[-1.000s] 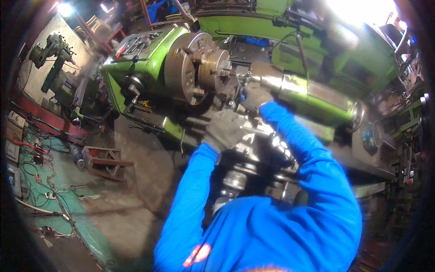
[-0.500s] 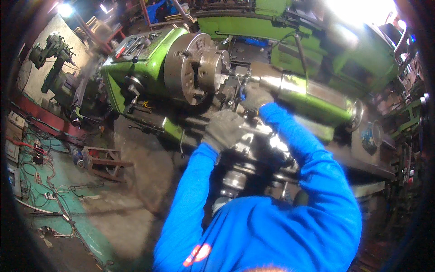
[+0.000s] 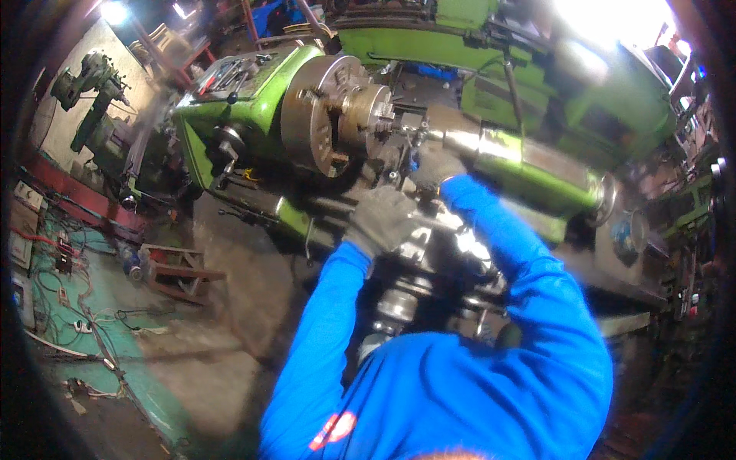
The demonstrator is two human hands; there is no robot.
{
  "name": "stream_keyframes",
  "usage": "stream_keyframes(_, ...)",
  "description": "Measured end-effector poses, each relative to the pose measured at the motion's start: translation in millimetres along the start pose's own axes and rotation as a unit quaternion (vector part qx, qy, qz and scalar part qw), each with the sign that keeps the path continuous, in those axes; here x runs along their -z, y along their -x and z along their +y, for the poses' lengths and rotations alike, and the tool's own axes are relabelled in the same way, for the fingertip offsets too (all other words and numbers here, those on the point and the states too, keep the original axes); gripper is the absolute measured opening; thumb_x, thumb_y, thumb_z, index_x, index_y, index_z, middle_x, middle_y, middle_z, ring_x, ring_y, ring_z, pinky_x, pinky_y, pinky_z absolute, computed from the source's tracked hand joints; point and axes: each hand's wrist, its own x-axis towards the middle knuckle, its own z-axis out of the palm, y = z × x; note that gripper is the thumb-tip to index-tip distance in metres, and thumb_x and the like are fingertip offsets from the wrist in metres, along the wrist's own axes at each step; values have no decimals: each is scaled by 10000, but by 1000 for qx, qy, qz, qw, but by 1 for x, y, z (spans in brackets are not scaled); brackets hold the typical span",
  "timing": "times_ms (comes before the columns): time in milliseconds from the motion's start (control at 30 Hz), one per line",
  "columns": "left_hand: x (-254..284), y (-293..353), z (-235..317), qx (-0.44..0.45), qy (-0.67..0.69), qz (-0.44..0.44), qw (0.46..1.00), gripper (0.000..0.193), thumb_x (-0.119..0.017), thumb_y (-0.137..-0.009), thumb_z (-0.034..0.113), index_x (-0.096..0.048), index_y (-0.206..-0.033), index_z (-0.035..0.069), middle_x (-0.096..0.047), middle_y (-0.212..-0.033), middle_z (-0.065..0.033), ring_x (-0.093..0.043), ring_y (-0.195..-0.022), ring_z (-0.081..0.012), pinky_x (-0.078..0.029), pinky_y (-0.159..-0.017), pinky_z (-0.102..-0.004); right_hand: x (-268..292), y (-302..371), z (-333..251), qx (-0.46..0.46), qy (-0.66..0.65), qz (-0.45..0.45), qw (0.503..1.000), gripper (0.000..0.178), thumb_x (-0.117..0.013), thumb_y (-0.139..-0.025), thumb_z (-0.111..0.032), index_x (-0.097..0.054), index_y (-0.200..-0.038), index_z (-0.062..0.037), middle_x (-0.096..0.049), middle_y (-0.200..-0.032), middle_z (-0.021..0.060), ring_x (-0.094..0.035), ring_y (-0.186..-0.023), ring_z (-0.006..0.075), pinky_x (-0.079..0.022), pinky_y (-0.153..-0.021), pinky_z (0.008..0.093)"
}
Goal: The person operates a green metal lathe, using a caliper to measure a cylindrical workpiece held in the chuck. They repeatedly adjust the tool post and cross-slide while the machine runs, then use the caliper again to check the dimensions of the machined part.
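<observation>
The metal fitting (image 3: 418,132), located between the chuck (image 3: 303,115) and the green tailstock (image 3: 537,172), lies just beyond the gloved right hand (image 3: 438,169) and slightly to its left; the right hand is the nearer of the two. The fitting's long axis cannot be determined, whereas the tailstock slants from upper left to lower right. The gloved left hand (image 3: 381,220) is positioned lower and farther left, beside a steel bar (image 3: 438,222); both hands appear curled, but whether either is pinching anything cannot be told.
</observation>
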Motion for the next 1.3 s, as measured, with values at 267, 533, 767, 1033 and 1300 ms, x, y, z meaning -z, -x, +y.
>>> stream_keyframes(267,2,2,-1,15,-19,-23,999,366,-769,-790,361,-721,-1028,88,-672,-998,-147,-641,-951,-379,-500,-824,-505,2,-1,-1,26,6,2,1000,429,-608,-896,-322,-661,-1217,-42,-677,-1263,254,-657,-1191,415,-519,-1019,494)
stream_keyframes(533,2,2,-5,16,2,-22,1000,388,-771,-795,351,-743,-1071,78,-688,-1043,-156,-646,-991,-384,-503,-867,-513,24,11,8,29,-8,0,1000,587,-637,-926,-465,-624,-1318,-27,-677,-1245,260,-654,-1185,426,-509,-1035,490)
stream_keyframes(767,7,9,-7,8,56,109,992,339,-750,-850,335,-724,-1064,74,-675,-1098,-166,-623,-1051,-393,-489,-926,-516,51,143,-11,-53,-346,259,900,581,-695,-976,-327,-528,-1463,-57,-733,-1059,132,-696,-851,219,-566,-791,375)
stream_keyframes(1033,-41,162,-46,282,108,255,919,306,-639,-998,203,-618,-1241,19,-621,-1262,-183,-566,-1204,-389,-431,-1076,-500,12,172,-18,-46,-21,169,984,748,-699,-944,-377,-395,-1576,-117,-539,-1471,237,-489,-1396,408,-406,-1156,501)
stream_keyframes(1300,-91,247,-144,494,103,97,858,399,-650,-984,237,-614,-1285,-22,-628,-1278,-253,-574,-1203,-422,-447,-1064,-484,12,67,54,-157,-85,-5,984,626,-709,-934,-472,-592,-1395,-65,-658,-1339,240,-642,-1241,372,-505,-1048,430)
